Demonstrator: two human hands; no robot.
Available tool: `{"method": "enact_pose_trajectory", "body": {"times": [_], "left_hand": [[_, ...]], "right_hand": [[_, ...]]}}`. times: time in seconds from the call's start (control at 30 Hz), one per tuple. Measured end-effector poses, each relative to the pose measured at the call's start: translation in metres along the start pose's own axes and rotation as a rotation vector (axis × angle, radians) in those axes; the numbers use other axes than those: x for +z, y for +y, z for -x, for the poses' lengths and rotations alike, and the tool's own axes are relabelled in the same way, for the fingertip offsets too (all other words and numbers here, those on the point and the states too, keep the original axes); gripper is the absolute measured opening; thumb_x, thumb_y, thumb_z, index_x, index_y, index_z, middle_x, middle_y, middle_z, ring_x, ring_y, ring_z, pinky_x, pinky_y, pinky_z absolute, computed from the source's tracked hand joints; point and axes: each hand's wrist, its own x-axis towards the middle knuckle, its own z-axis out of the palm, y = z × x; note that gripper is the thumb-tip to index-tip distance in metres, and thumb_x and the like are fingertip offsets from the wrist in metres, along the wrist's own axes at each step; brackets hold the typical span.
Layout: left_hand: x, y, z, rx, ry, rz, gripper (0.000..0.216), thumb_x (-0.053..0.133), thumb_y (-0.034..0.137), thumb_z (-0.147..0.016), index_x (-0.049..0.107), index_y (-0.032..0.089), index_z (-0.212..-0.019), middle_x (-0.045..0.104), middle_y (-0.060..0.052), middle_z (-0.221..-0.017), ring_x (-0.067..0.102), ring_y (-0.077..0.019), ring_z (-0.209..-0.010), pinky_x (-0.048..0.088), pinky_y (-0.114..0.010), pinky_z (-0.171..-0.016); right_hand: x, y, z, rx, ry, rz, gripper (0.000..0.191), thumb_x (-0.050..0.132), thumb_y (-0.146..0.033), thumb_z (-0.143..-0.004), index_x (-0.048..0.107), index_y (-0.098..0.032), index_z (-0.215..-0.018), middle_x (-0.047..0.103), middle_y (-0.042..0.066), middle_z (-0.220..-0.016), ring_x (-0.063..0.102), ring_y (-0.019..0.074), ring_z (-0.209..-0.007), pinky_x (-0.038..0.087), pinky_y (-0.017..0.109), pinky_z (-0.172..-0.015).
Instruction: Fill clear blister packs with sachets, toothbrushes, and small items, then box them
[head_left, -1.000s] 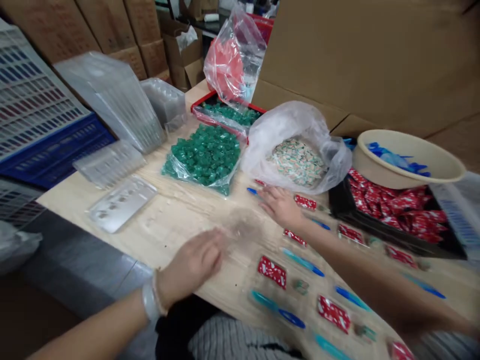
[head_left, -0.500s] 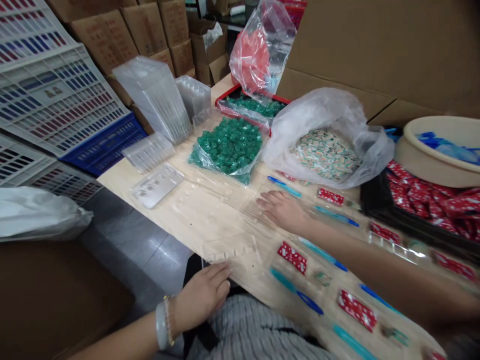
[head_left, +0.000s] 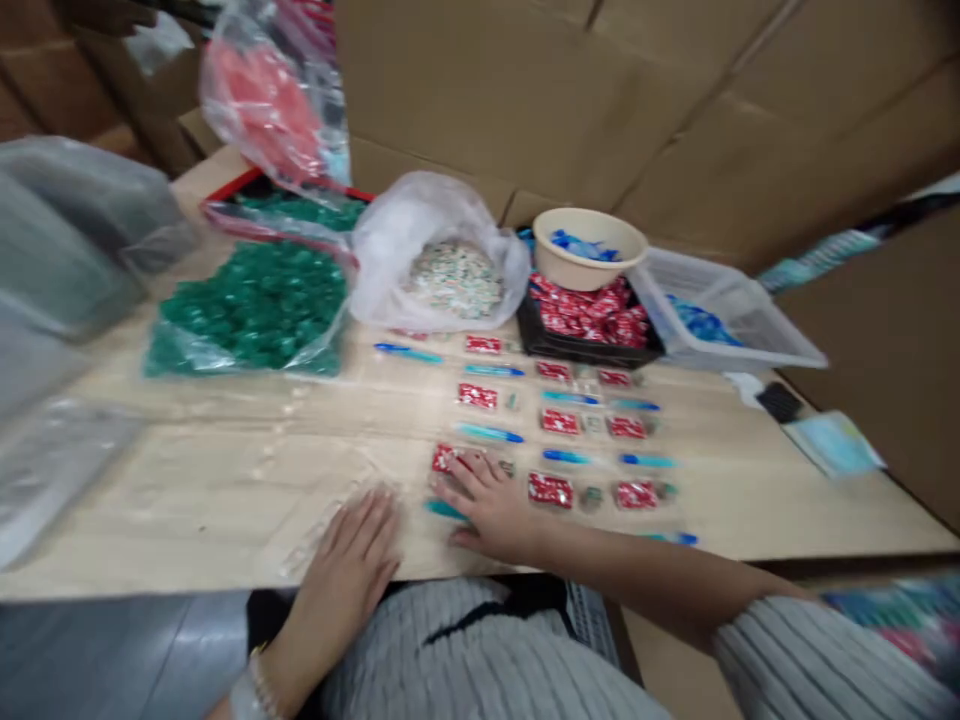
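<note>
Two things lie under the hands, then: which ones?

Under the left hand (head_left: 349, 560) is an unfilled clear tray (head_left: 300, 545) at the near edge of the surface (head_left: 187, 480). The right hand (head_left: 491, 510) rests just beside it on a filled tray, its fingertips touching a red packet (head_left: 447, 458), with a teal pen (head_left: 441, 509) poking out from under the palm.

Are the hands gripping anything?

No. Both are spread flat, palms down, with nothing pinched or held.

What step does it look like?

My judgement is that the trays are being settled side by side in the nearest row. Any further move would need a light, level touch, since the clear plastic is thin and the loose pieces could slide out of their pockets.

Which way do the pieces run?

The teal pen's long axis runs left to right, parallel to the near edge, like the other blue pens (head_left: 491, 433) in the rows behind. The red packet's long side runs the same way. The clear tray is too blurred to tell its edges or its direction.

And further out?

Beyond the rows sit a bag of green sweets (head_left: 255, 310), a white bag (head_left: 450, 270) of pale pieces, a beige bowl (head_left: 589, 250) above a black tray of red packets (head_left: 592, 320), and a clear tub (head_left: 720, 320).
</note>
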Motion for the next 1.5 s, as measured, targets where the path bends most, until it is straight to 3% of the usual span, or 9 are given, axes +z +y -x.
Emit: {"method": "enact_pose_trajectory", "body": {"times": [0.2,0.43,0.57,0.8,0.93,1.0,1.07,1.2,1.5], "left_hand": [[0.004,0.013,-0.053,0.200,0.045,0.042,0.070,0.047,0.056,-0.072,0.036,0.017,-0.129,0.033,-0.014,-0.136,0.027,-0.0309,-0.126,0.028,-0.044,-0.098],[0.008,0.051,-0.151,0.334,-0.319,0.136,0.099,0.055,0.071,-0.050,0.023,0.029,-0.134,0.014,-0.011,-0.144,0.003,-0.0381,-0.130,0.009,-0.059,-0.099],[0.017,0.075,-0.174,0.324,-0.420,0.130,0.099,0.055,0.070,-0.053,0.018,0.029,-0.135,0.009,-0.011,-0.145,-0.003,-0.0377,-0.129,0.002,-0.060,-0.098],[0.023,0.121,-0.187,0.301,-0.438,0.144,0.101,0.050,0.074,-0.052,0.018,0.027,-0.135,0.005,-0.013,-0.145,-0.005,-0.0393,-0.129,-0.001,-0.060,-0.097],[0.023,0.114,-0.219,0.288,-0.371,0.175,0.100,0.036,0.079,-0.057,0.009,0.025,-0.137,-0.001,-0.012,-0.145,-0.003,-0.0364,-0.130,0.002,-0.055,-0.101],[0.024,0.098,-0.245,0.153,-0.293,0.115,0.097,0.034,0.076,-0.062,0.009,0.022,-0.138,-0.001,-0.012,-0.145,-0.005,-0.0358,-0.130,0.002,-0.053,-0.102],[0.030,0.081,-0.269,0.016,-0.283,0.049,0.096,0.034,0.076,-0.063,0.013,0.019,-0.137,0.004,-0.013,-0.145,-0.003,-0.0377,-0.130,0.002,-0.055,-0.101],[0.046,0.070,-0.284,0.001,-0.353,0.015,0.093,0.033,0.076,-0.063,0.019,0.021,-0.136,0.012,-0.012,-0.144,0.001,-0.0403,-0.129,0.004,-0.057,-0.099],[0.047,0.102,-0.253,0.042,-0.317,0.066,0.092,0.031,0.078,-0.061,0.025,0.022,-0.134,0.018,-0.011,-0.143,0.005,-0.0391,-0.129,0.006,-0.056,-0.100]], "right_hand": [[0.005,0.010,0.045,0.078,0.123,-0.013,0.069,0.039,-0.059,-0.076,0.022,-0.027,-0.135,0.017,0.009,-0.143,0.010,0.0303,-0.130,0.008,0.053,-0.102],[0.032,0.047,0.135,0.406,0.241,0.077,0.076,0.039,-0.066,-0.071,0.024,-0.029,-0.135,0.022,0.013,-0.141,0.015,0.0399,-0.126,0.012,0.062,-0.094],[0.044,0.077,0.161,0.405,0.270,0.125,0.077,0.040,-0.067,-0.069,0.025,-0.029,-0.134,0.023,0.012,-0.140,0.016,0.0385,-0.126,0.013,0.061,-0.094],[0.048,0.121,0.196,0.310,0.309,0.167,0.079,0.039,-0.071,-0.067,0.029,-0.029,-0.133,0.025,0.011,-0.140,0.013,0.0366,-0.127,0.012,0.059,-0.096],[0.052,0.132,0.222,0.290,0.365,0.174,0.082,0.041,-0.073,-0.064,0.033,-0.026,-0.131,0.028,0.012,-0.138,0.017,0.0356,-0.126,0.011,0.059,-0.097],[0.058,0.131,0.235,0.428,0.438,0.178,0.079,0.041,-0.068,-0.068,0.030,-0.026,-0.133,0.027,0.012,-0.139,0.019,0.0341,-0.126,0.010,0.059,-0.098],[0.068,0.128,0.245,0.727,0.539,0.177,0.070,0.038,-0.060,-0.075,0.026,-0.024,-0.134,0.023,0.012,-0.140,0.019,0.0337,-0.126,0.010,0.060,-0.097],[0.091,0.128,0.252,1.246,0.638,0.094,0.064,0.030,-0.054,-0.080,0.027,-0.021,-0.135,0.019,0.013,-0.140,0.018,0.0381,-0.124,0.011,0.065,-0.092],[0.106,0.151,0.261,1.369,0.719,-0.002,0.065,0.027,-0.057,-0.079,0.035,-0.020,-0.131,0.026,0.016,-0.137,0.022,0.0394,-0.122,0.017,0.064,-0.090]]}}
